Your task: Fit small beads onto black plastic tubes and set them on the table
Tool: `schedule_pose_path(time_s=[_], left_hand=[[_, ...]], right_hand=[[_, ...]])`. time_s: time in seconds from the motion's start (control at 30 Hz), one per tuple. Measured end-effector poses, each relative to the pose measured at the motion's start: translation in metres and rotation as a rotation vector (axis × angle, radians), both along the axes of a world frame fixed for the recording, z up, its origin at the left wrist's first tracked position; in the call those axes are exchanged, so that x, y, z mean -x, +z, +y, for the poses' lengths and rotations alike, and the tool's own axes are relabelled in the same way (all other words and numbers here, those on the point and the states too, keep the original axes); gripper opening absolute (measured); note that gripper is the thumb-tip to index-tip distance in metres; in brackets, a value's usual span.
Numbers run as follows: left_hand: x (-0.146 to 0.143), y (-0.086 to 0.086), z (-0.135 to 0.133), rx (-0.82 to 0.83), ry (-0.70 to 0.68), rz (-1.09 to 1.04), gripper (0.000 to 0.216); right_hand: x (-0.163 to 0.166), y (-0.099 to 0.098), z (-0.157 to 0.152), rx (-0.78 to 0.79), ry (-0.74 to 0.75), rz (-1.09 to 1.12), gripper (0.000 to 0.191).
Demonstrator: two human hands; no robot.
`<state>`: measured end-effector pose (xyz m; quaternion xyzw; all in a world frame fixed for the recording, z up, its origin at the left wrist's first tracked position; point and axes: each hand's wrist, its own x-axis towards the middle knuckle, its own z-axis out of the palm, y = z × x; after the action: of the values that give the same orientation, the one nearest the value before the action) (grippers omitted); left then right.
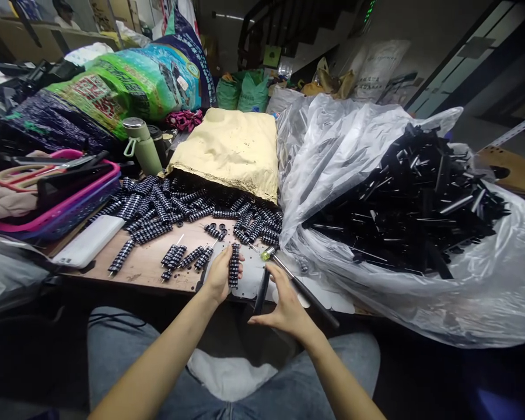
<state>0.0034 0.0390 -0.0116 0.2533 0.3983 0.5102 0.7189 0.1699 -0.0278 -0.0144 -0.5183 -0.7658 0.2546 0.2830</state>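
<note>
L hand [219,277] clamped round black ringed stack [234,265], held upright just over near edge of table [144,268], fingers wrapped on its far side. R hand [284,306] just beside it, thumb & fingers closed on thin black rod [261,294], tilted, top end near stack's base. Yellow-tipped tool [269,254] lying btwn hands & clear bag [485,280] of black rods. More stacks [166,210] spread toward far edge, by yellow sack [231,146].
</note>
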Motion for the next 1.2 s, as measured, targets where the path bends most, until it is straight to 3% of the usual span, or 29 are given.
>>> schedule_pose_path(time_s=[0.2,0.33,0.53,0.8,0.97,1.07,1.2], left_hand=[[0.003,0.013,-0.006,0.026,-0.145,-0.079,0.041],[0.001,0.016,-0.012,0.057,-0.179,-0.04,0.047],[-0.007,0.02,-0.018,0.078,-0.006,-0.033,0.028],[-0.012,0.03,-0.018,0.242,-0.098,-0.023,0.019],[-0.013,0.026,-0.014,0.272,-0.138,0.014,0.019],[-0.012,0.015,-0.016,0.128,-0.176,0.167,0.027],[-0.011,-0.009,-0.027,-0.483,-0.123,0.803,0.042]], right_hand=[[0.012,0.006,0.0,-0.005,-0.014,0.051,0.111],[0.018,0.02,0.007,-0.111,0.049,0.077,0.109],[0.027,0.035,0.024,-0.185,0.173,0.078,0.108],[0.027,0.021,0.029,-0.056,0.138,0.193,0.111],[0.028,0.014,0.028,0.033,0.055,0.24,0.104],[0.033,0.008,0.027,0.006,0.015,0.232,0.1],[0.041,-0.008,0.025,-0.074,-0.105,0.097,0.086]])
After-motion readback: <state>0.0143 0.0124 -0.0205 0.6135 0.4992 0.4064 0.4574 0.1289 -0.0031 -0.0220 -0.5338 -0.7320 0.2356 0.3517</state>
